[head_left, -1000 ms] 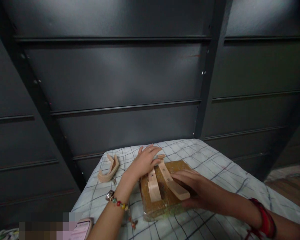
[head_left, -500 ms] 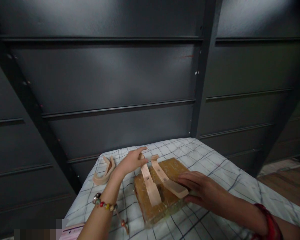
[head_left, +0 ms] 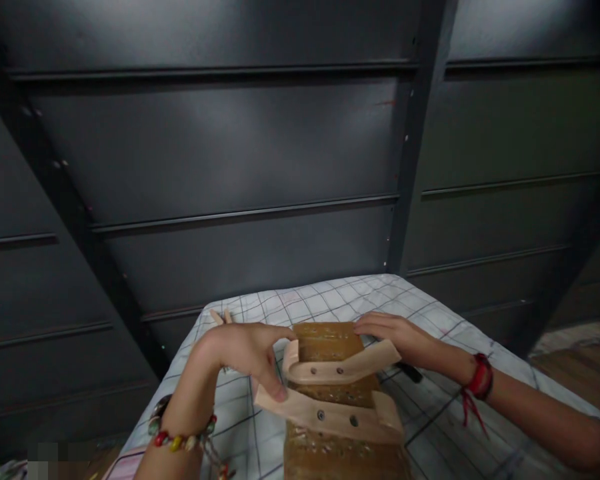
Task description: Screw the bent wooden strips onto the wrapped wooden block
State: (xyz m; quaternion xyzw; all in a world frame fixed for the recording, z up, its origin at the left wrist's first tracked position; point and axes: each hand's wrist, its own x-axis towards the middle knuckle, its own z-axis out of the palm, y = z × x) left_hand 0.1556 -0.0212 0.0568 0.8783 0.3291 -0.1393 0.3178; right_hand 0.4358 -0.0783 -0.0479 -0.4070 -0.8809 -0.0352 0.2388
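Note:
A brown wooden board (head_left: 330, 343) lies on a checked cloth (head_left: 330, 300), with two pale curved wooden pieces across it. My left hand (head_left: 243, 353) pinches the left end of the near piece (head_left: 330, 417), thumb and fingers closed on it. The far piece (head_left: 343, 367) has two holes and lies just beyond. My right hand (head_left: 393, 330) rests on the board's far right edge by the right end of the far piece, fingers curled over it.
A dark metal shelving wall (head_left: 260, 153) rises right behind the cloth. Another pale wooden piece (head_left: 220, 315) peeks out behind my left wrist. A dark slim object (head_left: 410, 372) lies on the cloth under my right forearm. Wooden floor (head_left: 580, 360) shows at right.
The board with its two wooden pieces has turned, so the pieces now lie crosswise. My left hand moved from their far ends to grip the near piece. My right hand shifted to the board's far right edge.

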